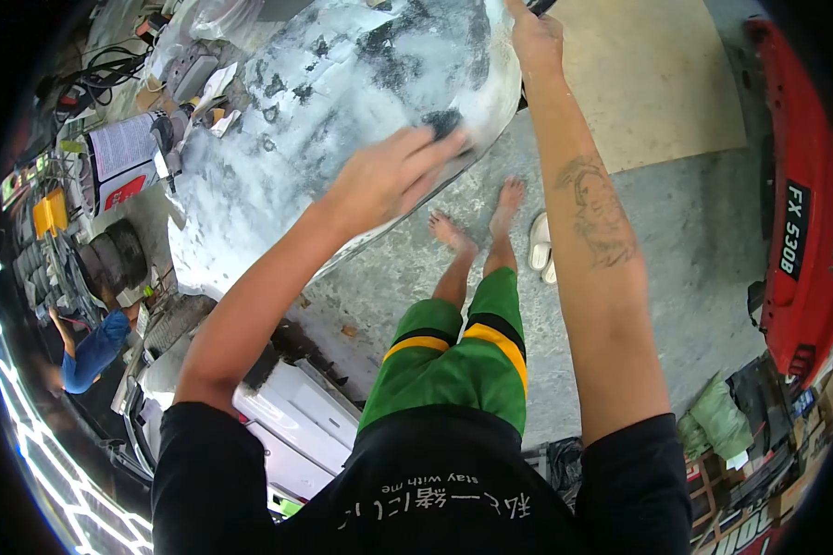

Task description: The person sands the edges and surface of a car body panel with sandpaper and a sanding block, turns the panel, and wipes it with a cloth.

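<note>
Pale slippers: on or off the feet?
Off: the pale slippers lie on the grey floor, beside the person's bare feet.

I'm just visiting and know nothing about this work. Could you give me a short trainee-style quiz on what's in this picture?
1. True or false: the left hand is on or just over the mottled white-and-grey panel.
2. Which hand appears nearer the picture's top edge? a) left; b) right hand.
3. What footwear is on the floor beside the bare feet?

Key: 1. True. 2. b. 3. Pale slippers.
</note>
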Action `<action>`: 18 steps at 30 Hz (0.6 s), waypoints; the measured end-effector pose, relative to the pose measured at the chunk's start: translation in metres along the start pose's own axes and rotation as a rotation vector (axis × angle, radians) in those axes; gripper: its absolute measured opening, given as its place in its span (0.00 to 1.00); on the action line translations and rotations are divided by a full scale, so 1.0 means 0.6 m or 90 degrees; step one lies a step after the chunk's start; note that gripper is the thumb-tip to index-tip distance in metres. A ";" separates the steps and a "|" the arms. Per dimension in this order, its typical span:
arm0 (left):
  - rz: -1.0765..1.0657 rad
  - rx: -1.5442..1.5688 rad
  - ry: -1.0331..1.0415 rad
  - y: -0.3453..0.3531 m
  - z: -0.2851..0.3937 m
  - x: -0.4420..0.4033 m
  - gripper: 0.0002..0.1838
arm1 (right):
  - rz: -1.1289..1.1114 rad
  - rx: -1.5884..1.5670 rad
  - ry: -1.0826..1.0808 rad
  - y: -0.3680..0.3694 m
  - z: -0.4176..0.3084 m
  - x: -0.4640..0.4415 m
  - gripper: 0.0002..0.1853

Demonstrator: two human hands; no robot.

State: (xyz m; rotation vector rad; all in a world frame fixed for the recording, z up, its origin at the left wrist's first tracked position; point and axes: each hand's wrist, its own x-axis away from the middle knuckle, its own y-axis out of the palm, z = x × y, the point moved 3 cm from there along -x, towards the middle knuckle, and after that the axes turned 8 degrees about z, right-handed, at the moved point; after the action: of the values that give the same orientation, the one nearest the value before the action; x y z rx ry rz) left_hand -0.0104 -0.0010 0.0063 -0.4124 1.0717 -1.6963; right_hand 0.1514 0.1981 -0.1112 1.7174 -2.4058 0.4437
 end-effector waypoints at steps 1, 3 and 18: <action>-0.039 -0.016 -0.002 -0.013 0.003 0.029 0.34 | -0.003 0.001 -0.002 0.004 0.010 -0.008 0.25; -0.044 -0.014 -0.003 -0.013 -0.001 0.036 0.34 | 0.027 -0.005 -0.055 0.008 0.014 -0.019 0.25; 0.041 0.025 0.083 0.003 0.003 -0.018 0.36 | -0.045 -0.053 -0.003 0.000 0.016 -0.012 0.29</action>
State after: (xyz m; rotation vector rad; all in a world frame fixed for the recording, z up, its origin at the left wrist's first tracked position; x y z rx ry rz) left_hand -0.0037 0.0079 0.0080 -0.2418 1.1317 -1.7022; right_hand 0.1545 0.2015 -0.1225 1.7625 -2.3243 0.3246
